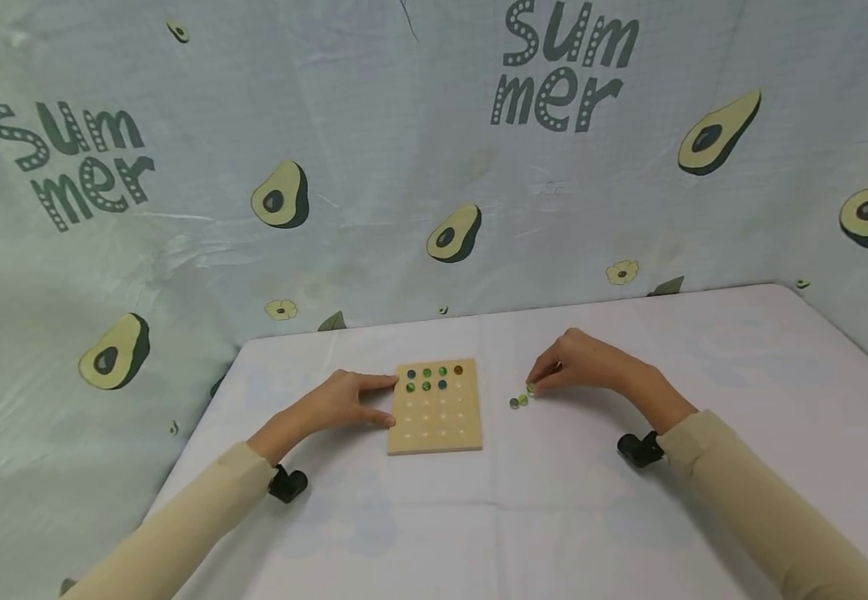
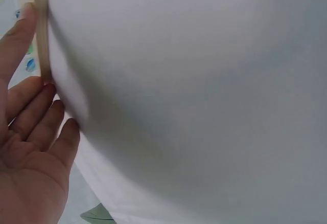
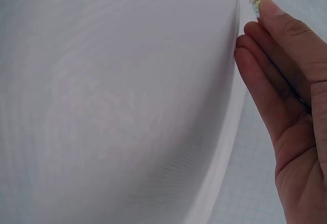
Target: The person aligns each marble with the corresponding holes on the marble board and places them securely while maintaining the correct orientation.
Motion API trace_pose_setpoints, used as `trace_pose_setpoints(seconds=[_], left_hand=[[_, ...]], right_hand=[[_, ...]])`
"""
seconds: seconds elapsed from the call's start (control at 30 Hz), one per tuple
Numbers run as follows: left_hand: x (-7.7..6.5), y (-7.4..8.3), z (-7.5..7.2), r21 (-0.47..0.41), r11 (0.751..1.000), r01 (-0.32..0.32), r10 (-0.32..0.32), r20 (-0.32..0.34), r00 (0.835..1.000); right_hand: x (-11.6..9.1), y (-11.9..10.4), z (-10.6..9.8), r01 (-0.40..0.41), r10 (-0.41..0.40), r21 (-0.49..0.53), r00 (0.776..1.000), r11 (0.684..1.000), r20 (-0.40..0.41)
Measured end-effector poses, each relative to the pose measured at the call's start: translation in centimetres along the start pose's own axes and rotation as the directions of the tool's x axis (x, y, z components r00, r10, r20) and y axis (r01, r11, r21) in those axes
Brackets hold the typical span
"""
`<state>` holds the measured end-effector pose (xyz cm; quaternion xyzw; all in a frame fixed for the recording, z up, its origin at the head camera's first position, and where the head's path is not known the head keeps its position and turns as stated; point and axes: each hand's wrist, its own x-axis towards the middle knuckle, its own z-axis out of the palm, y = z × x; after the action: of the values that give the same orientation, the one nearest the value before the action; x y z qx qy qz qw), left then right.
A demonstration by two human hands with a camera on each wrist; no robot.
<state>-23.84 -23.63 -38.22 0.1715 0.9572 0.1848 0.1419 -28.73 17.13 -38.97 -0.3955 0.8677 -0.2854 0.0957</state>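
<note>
A square wooden board (image 1: 435, 442) with rows of shallow hollows lies on the table, its two far rows carrying several blue, green and brown glass marbles (image 1: 426, 373). Against the board's left edge rests my left hand (image 1: 340, 404), thumb and index finger stretched out and apart. The left wrist view shows its thumb on the board's rim. To the right of the board, my right hand (image 1: 580, 362) pinches a greenish glass marble (image 3: 257, 6) between thumb and index finger. Just left of those fingertips, two more marbles (image 1: 519, 401) lie on the cloth.
A white cloth (image 1: 434, 533) covers the table under the board and marbles. Behind the table's far edge hangs a pale sheet (image 1: 374, 108) printed with avocados and lettering. Black wrist cameras sit under both cuffs.
</note>
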Motion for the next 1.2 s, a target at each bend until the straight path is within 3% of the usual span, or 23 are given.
trace_pose_setpoints(seconds=[0.13,0.47,0.77,1.2], left_hand=[[-0.1,0.2,-0.3,0.021,0.999,-0.030,0.029,0.001,1.000],[-0.1,-0.2,-0.2,0.027,0.999,-0.016,0.017,-0.011,1.000],[-0.2,-0.6,0.3,-0.024,1.000,-0.003,0.003,0.001,1.000],[-0.3,-0.7,0.1,-0.006,1.000,-0.011,0.011,0.007,1.000]], right_hand=[[0.2,-0.1,0.1,0.005,-0.005,0.004,1.000,1.000,-0.006],[0.5,-0.7,0.2,0.027,-0.025,0.051,0.998,0.998,-0.050],[1.0,-1.7,0.3,0.035,-0.031,0.058,0.997,0.998,-0.068],[2.2,-2.2,0.5,0.116,-0.112,0.049,0.990,0.992,-0.090]])
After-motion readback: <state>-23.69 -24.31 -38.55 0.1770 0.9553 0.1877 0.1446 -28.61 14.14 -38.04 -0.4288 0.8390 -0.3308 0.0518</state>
